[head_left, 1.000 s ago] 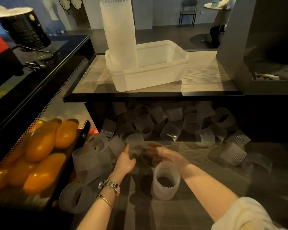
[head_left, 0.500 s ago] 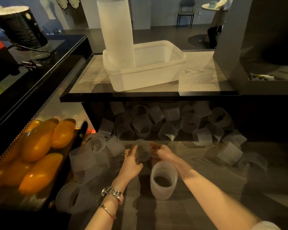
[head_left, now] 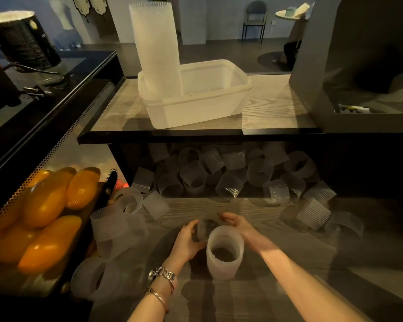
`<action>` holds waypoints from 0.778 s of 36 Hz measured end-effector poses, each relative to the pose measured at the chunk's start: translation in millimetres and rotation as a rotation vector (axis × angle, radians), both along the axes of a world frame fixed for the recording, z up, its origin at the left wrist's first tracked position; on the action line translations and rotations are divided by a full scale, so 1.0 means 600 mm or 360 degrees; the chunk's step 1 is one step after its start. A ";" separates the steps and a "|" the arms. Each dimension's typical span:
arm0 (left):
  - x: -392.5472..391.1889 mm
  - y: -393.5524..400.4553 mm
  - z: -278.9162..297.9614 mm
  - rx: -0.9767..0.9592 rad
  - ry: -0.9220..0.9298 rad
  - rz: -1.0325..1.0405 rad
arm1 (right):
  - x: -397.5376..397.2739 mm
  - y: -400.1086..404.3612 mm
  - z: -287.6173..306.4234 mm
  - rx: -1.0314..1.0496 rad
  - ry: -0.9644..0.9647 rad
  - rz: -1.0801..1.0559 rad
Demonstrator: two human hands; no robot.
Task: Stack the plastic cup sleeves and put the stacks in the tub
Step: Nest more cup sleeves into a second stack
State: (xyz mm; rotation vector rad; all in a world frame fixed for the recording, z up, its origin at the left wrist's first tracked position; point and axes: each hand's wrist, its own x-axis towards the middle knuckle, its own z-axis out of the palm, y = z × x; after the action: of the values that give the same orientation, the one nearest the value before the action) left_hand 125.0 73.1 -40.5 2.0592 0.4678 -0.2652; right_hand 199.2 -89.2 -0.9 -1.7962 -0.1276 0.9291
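Observation:
My left hand [head_left: 188,242] and my right hand [head_left: 239,226] hold one clear ribbed sleeve [head_left: 204,229] between them, just behind a short upright stack of sleeves [head_left: 224,255] on the lower wooden counter. Several loose sleeves [head_left: 228,173] lie scattered along the back of that counter under the shelf, and more lie at the left [head_left: 112,225]. On the upper shelf stands a translucent white tub [head_left: 203,105] with a tall stack of sleeves [head_left: 156,47] standing in its left end.
A black perforated basket with orange fruit [head_left: 44,205] sits at the left. The upper shelf's dark front edge [head_left: 196,137] overhangs the sleeve pile. A grey box-like unit [head_left: 358,66] stands at the right, a black counter with a dark can [head_left: 21,40] at far left.
Both hands have picked up a sleeve from the counter and drawn it back toward the short upright stack. The head view has shifted slightly.

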 end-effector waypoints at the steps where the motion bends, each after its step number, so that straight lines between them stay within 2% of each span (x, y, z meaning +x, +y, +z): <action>1: -0.001 -0.001 0.004 -0.0023 -0.0021 0.0015 | 0.000 -0.001 -0.002 0.0011 -0.0010 0.0000; 6: 0.006 -0.008 0.015 -0.0175 -0.0128 0.0117 | 0.007 -0.006 -0.004 0.0115 -0.0037 -0.0042; 11: 0.007 -0.011 0.065 -0.0403 -0.0275 0.0214 | 0.016 -0.007 0.023 0.0075 -0.0267 0.0003; 17: 0.008 -0.021 0.142 -0.0549 -0.0372 0.0239 | 0.007 -0.016 0.088 0.0345 -0.0294 -0.0116; 21: 0.003 -0.031 0.180 -0.0539 -0.0396 0.0158 | -0.011 -0.035 0.118 0.0434 -0.0315 -0.0126; 28: -0.034 -0.048 0.189 -0.0551 -0.0396 0.0066 | -0.042 -0.063 0.132 0.0491 -0.0328 -0.0213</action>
State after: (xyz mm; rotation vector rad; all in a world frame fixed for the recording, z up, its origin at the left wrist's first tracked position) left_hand 104.8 44.4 73.0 1.7133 0.2878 -0.0569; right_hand 173.9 -126.9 78.3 -1.5869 -0.2635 0.5918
